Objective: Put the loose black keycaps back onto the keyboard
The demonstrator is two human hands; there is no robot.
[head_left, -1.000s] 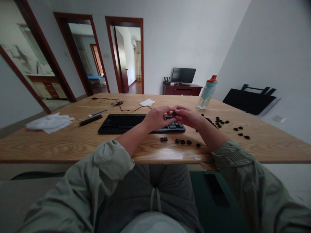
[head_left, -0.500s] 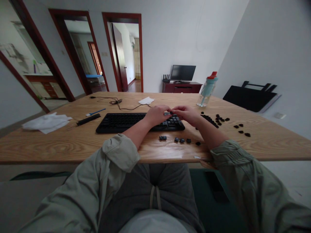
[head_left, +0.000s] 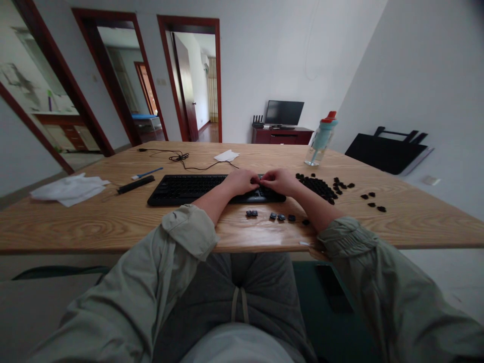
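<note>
A black keyboard (head_left: pixel 181 190) lies lengthwise on the wooden table. Over its right part my left hand (head_left: pixel 244 181) bends its fingers down to the keys, thumb and fingers closed together. My right hand (head_left: pixel 279 181) meets it from the other side, fingertips pinched at the same spot. Whatever is between the fingertips is too small and covered to name. Several loose dark keycaps (head_left: pixel 281 217) lie in a row in front of the keyboard. A dense group of black keycaps (head_left: pixel 319 187) sits to the right, partly behind my right forearm.
More scattered keycaps (head_left: pixel 371 204) lie farther right. A water bottle (head_left: pixel 320 141) stands at the back right. Left of the keyboard are a black strip (head_left: pixel 136 184), a blue brush (head_left: pixel 147 173) and crumpled tissue (head_left: pixel 70 189). The keyboard cable (head_left: pixel 179 157) curls behind, near another white tissue (head_left: pixel 227 156).
Both hands have lowered onto the keyboard and drawn slightly left. A small dark keycap and a greyish piece seen between the fingertips before are now hidden. The view has shifted a little.
</note>
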